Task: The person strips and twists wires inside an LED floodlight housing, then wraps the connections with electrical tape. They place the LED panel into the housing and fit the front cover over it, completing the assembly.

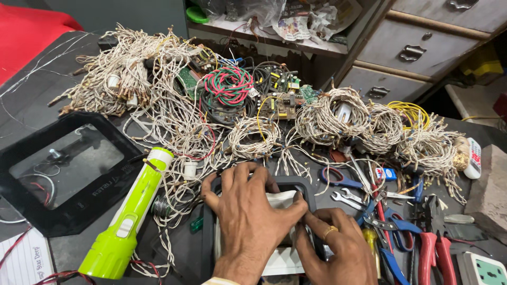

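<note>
We press the left hand (pixel 248 211) and right hand (pixel 338 245) fingers closed on the black-framed white panel (pixel 280 203) low on the cluttered surface (pixel 31 105) beside the green flashlight (pixel 129 216); best keep pressure even along the frame edge.

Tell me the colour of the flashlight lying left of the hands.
Bright lime green flashlight with a white head and white switch, seen in the head view.
</note>
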